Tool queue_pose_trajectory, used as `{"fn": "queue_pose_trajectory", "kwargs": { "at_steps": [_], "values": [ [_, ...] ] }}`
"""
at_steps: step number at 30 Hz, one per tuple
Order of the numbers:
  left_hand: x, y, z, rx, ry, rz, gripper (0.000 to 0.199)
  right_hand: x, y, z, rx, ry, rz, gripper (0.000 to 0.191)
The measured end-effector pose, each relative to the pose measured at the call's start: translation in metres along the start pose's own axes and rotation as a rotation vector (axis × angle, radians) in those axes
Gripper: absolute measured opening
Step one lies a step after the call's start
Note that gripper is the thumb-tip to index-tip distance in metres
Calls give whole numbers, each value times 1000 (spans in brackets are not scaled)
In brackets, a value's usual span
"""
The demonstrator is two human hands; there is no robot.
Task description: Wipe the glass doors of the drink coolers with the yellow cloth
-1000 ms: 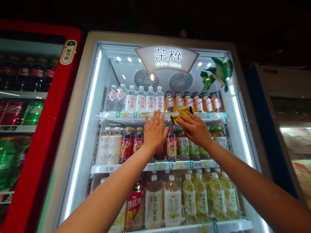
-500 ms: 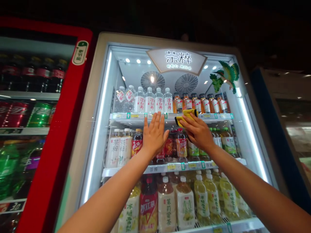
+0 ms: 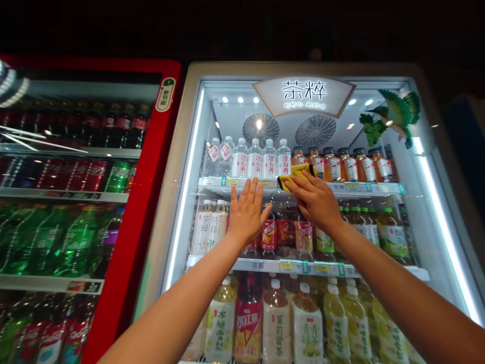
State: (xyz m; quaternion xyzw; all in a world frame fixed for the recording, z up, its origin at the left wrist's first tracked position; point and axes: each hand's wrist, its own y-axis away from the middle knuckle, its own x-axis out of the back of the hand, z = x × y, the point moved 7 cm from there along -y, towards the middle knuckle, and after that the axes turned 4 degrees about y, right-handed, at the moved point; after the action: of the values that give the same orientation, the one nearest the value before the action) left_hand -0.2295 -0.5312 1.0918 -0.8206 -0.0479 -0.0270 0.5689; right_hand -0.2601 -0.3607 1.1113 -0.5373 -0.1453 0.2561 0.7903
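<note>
Cloth [image 3: 299,170], bright yellow (black-edged)

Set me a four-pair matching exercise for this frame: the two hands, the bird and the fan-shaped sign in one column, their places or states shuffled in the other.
Column one:
1. Left hand
2. Right hand
3. Bird
4. Fan-shaped sign

Column two:
A. Green, near the upper right corner of the pale-framed cooler
B. Holding a yellow cloth with dark edging
C. Top middle of that cooler, with dark lettering
D. Open, fingers up, holding nothing

Right pairs: 1-D, 2-B, 3-A, 4-C
</note>
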Motion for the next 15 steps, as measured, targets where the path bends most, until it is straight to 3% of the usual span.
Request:
{"fn": "queue_pose_trajectory", "kwargs": {
  "at_steps": [3, 6, 10, 13, 15],
  "values": [
    [1, 1, -4, -35, -30, -10, 65, -8, -31, 9, -158, -8, 86, 49],
    [3, 2, -11, -10, -64, 4, 65, -22, -54, -18, -168, -42, 87, 50],
    [7, 8, -22, 44, -93, 4, 67, -21, -32, -59, 12, -95, 12, 50],
    [10, 13, -29, 73, -87, -20, 66, -14, -8, -53, 62, -84, -23, 50],
    [11, 14, -33, 84, -82, -42, 65, -13, -10, -38, 6, -69, -7, 51]
  ]
}}
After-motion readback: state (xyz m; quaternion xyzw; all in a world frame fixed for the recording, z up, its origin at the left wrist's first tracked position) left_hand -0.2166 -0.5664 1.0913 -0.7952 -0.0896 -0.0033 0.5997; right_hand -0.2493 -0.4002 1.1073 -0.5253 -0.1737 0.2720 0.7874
